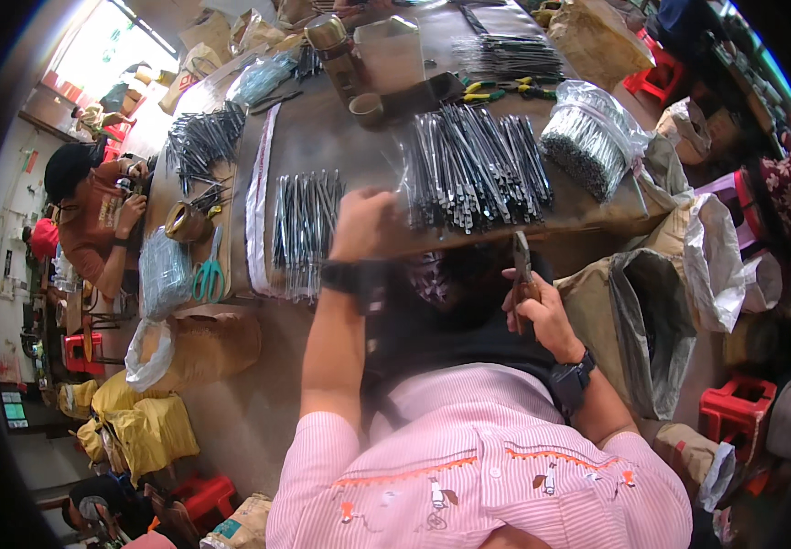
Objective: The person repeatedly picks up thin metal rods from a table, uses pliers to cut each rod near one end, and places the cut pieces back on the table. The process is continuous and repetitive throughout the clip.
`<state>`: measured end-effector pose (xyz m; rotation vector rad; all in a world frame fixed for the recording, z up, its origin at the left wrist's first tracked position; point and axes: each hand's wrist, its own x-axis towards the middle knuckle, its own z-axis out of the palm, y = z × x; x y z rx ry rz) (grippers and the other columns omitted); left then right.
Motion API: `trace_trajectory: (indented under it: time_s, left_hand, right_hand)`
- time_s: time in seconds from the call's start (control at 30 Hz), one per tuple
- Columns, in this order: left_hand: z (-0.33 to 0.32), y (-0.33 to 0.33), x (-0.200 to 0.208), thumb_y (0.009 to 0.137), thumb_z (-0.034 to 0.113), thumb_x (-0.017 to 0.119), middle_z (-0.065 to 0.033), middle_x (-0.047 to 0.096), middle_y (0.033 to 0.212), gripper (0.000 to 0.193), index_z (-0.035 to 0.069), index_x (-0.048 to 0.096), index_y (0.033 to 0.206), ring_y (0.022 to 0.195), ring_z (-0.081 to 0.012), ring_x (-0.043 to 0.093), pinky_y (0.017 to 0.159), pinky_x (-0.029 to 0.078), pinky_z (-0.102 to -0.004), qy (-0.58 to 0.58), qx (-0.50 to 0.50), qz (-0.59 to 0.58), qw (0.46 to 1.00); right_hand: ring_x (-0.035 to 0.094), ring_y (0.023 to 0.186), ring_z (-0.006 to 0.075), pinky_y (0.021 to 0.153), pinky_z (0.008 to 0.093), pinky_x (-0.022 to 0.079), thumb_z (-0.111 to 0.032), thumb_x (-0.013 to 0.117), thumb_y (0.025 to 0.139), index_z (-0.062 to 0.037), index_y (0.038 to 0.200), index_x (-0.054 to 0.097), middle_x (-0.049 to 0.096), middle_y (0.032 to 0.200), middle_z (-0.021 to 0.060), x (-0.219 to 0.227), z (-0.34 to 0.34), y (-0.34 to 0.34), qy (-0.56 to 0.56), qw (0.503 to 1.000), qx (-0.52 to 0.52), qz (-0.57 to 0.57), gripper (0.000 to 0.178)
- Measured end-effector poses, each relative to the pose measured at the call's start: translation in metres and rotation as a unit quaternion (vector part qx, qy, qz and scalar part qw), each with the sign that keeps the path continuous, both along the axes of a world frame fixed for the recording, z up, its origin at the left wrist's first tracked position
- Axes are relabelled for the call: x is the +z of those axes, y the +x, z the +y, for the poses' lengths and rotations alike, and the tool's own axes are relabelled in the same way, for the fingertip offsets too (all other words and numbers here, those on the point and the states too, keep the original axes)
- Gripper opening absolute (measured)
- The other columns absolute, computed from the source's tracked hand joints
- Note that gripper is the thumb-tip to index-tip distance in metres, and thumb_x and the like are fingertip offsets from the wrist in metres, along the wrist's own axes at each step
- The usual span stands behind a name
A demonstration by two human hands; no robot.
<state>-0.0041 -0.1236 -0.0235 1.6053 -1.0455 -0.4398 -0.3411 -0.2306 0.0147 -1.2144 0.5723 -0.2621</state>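
My right hand (549,320), at the table's front edge, is closed around a pair of pliers (522,261) with brownish handles and the jaws pointing up. Over the table edge, my left hand (363,222) is smeared by motion; whether its fingers hold anything is hidden. It lies between two groups of thin dark metal rods: a smaller row (302,224) to its left and a bigger, thicker pile (478,169) to its right. Both groups lie with their ends toward me. Beyond the bigger pile are more pliers (496,89) with yellow-and-black handles.
A plastic-wrapped bundle of rods (587,142) lies at the right. Teal scissors (209,274) and a roll of tape (185,222) are at the left. A flask (331,50) stands at the back. Open sacks (647,320) hang at the right edge. A co-worker (93,210) sits at the left.
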Motion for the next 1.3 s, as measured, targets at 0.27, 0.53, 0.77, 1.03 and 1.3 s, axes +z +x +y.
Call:
trace_trajectory:
  time_s: [0.27,0.53,0.77,1.03,1.3]
  left_hand:
    - [0.017,-0.008,0.005,0.083,0.002,0.065,-0.0077,0.064,0.088,0.012,0.0,0.061,0.093,0.078,-0.017,0.062,0.063,0.053,-0.0236,0.027,0.062,0.66,0.749]
    - [0.03,-0.038,0.039,0.09,0.006,0.062,-0.0067,0.062,0.093,0.021,-0.001,0.06,0.11,0.08,-0.0149,0.063,0.066,0.054,-0.0209,-0.023,0.004,0.633,0.774]
    - [0.08,-0.073,0.036,0.091,0.001,0.053,-0.0137,0.066,0.099,0.027,-0.002,0.057,0.118,0.082,-0.0222,0.068,0.059,0.059,-0.0205,-0.068,-0.016,0.704,0.706]
    - [0.076,-0.094,0.036,0.089,0.001,0.056,-0.0136,0.066,0.095,0.026,-0.002,0.059,0.115,0.082,-0.0232,0.068,0.059,0.058,-0.0199,-0.066,0.02,0.693,0.718]
    - [0.076,-0.104,0.047,0.088,0.002,0.059,-0.0089,0.065,0.088,0.026,0.0,0.059,0.113,0.078,-0.0179,0.066,0.056,0.054,-0.016,-0.039,0.044,0.631,0.773]
  right_hand:
    - [0.059,0.061,0.018,0.054,0.0325,0.053,-0.003,0.044,0.073,0.0004,0.129,0.047,0.059,0.08,0.0113,-0.013,-0.019,-0.011,0.09,0.994,-0.063,0.011,0.056]
    - [0.057,0.064,0.0172,0.055,0.0312,0.05,-0.007,0.049,0.077,-0.0026,0.098,0.052,0.058,0.081,0.0094,-0.016,-0.05,-0.025,0.112,0.985,-0.114,-0.061,0.022]
    - [0.057,0.08,0.0222,0.07,0.0367,0.047,-0.015,0.048,0.081,-0.0027,0.105,0.055,0.058,0.086,0.0107,-0.042,-0.125,-0.05,0.252,0.904,-0.254,-0.235,0.028]
    - [0.055,0.052,0.0132,0.051,0.0266,0.046,-0.01,0.068,0.08,-0.0038,0.084,0.059,0.059,0.067,0.0024,-0.048,-0.19,-0.022,-0.13,0.914,-0.384,0.033,0.012]
    - [0.059,0.055,0.0166,0.05,0.031,0.048,0.0,0.069,0.076,-0.0003,0.09,0.058,0.059,0.068,0.0051,-0.031,-0.183,-0.018,0.001,0.915,-0.401,-0.036,0.018]
